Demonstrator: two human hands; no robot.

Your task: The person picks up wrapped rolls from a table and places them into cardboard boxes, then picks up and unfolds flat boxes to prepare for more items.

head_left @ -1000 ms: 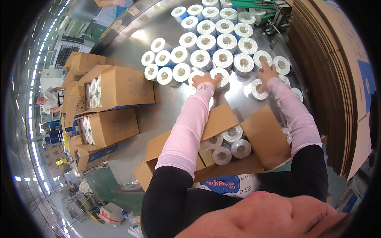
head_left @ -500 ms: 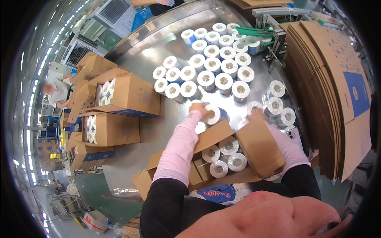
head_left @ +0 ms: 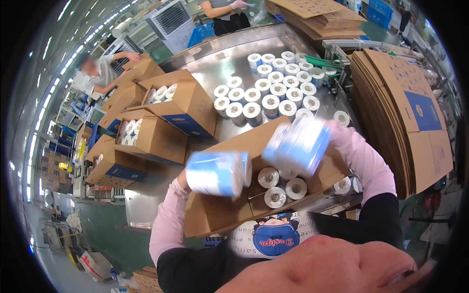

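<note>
Two blurred rolls of tape, one [head_left: 217, 173] gripped in the left hand [head_left: 183, 179] and one [head_left: 299, 145] in the right hand [head_left: 334, 128], hung above an open cardboard box [head_left: 215, 215] already holding rolls on a steel table [head_left: 210, 68].

Packing plant (cartons [head_left: 190, 105], rolls [head_left: 271, 90])

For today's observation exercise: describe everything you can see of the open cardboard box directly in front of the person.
The open cardboard box is plain brown corrugated card, its flaps folded outward. It sits at the near edge of the metal table, tilted toward the person. Several white rolls stand inside, cores facing up. Both hands' blurred blue-and-white packs hang above it.
</note>
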